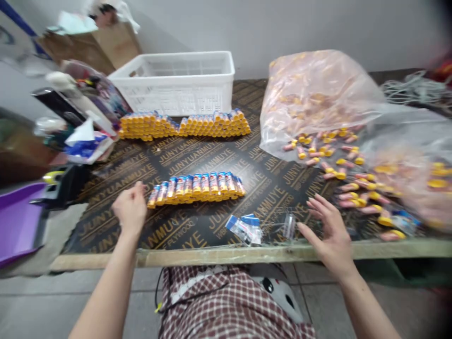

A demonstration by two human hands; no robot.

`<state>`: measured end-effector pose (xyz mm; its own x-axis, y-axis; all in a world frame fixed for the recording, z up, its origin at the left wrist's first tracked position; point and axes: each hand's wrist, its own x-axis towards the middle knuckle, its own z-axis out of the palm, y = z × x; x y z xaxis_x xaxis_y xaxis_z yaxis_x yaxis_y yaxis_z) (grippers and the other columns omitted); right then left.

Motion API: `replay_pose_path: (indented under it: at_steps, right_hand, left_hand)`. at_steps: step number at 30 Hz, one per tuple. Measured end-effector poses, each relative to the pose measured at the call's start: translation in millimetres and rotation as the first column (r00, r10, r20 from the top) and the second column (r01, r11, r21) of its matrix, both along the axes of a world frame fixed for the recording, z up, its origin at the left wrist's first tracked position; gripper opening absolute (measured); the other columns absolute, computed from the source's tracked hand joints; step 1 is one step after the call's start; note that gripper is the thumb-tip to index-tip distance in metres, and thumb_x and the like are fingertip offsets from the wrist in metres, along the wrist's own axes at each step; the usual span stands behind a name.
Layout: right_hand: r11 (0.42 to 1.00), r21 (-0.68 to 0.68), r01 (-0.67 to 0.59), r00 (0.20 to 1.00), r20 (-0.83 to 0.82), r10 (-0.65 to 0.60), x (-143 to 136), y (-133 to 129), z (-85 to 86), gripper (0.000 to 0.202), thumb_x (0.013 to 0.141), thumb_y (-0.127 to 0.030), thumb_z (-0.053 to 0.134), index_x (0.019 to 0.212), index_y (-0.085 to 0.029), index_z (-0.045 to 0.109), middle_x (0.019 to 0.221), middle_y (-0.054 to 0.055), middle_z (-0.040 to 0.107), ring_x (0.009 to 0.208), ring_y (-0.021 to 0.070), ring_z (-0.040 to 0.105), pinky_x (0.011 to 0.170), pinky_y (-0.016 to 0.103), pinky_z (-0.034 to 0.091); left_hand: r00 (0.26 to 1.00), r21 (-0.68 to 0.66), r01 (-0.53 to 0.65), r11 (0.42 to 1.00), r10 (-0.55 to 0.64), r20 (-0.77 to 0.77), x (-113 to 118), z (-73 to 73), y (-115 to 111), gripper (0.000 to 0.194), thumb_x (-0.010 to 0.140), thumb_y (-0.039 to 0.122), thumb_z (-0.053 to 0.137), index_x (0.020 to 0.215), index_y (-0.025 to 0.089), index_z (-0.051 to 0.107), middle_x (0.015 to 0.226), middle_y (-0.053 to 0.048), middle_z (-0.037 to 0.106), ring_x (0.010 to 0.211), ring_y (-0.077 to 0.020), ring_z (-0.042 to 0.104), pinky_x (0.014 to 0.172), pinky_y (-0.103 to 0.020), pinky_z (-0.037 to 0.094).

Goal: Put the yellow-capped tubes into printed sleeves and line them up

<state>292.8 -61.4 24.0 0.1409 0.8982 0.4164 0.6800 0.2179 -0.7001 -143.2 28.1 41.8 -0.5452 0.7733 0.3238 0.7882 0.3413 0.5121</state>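
Note:
My left hand point(130, 210) is closed at the left end of a row of small tubes point(196, 185) with blue labels and yellow ends. Its fingers are curled, and whatever they may hold is hidden. My right hand point(331, 238) is open over the front of the table, thumb and fingers apart, with nothing between them. Just left of its thumb lies a clear plastic cylinder point(289, 227). Several blue-and-clear plastic wrappers point(246, 229) lie between the row and the table's front edge.
A longer stack of yellow-ended tubes point(212, 125) sits before a white plastic basket point(176, 94). Pink-and-yellow pieces point(356, 193) spill from a large clear bag point(318, 89) at right. A purple dustpan point(21, 221) is at left. Tape covers the table's front edge point(212, 256).

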Motion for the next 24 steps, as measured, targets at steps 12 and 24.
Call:
replay_pose_path:
  at_steps: [12,24]
  right_hand:
    - [0.904,-0.062,0.424,0.834,0.415,-0.363,100,-4,-4.9,0.034,0.081,-0.041,0.053,0.096,-0.014,0.068,0.088,0.011,0.064,0.083,0.024,0.059,0.077,0.039,0.048]
    - [0.928,-0.367,0.069,0.864,0.487,0.129,91,-4,0.6,0.023,0.061,-0.007,0.056,0.077,-0.021,0.067,0.074,0.002,0.064,0.074,0.0186,0.054,0.069,0.029,0.043]
  left_hand:
    - [0.809,-0.444,0.586,0.678,-0.523,0.268,156,-35.1,-44,0.026,0.069,0.048,0.064,0.072,0.023,0.063,0.072,-0.001,0.065,0.072,-0.0206,0.059,0.057,-0.025,0.032]
    - [0.742,-0.323,0.668,0.67,-0.566,0.36,142,-36.5,-41,0.022,0.074,0.04,0.057,0.065,0.022,0.064,0.067,-0.002,0.066,0.064,-0.019,0.058,0.06,-0.026,0.036]
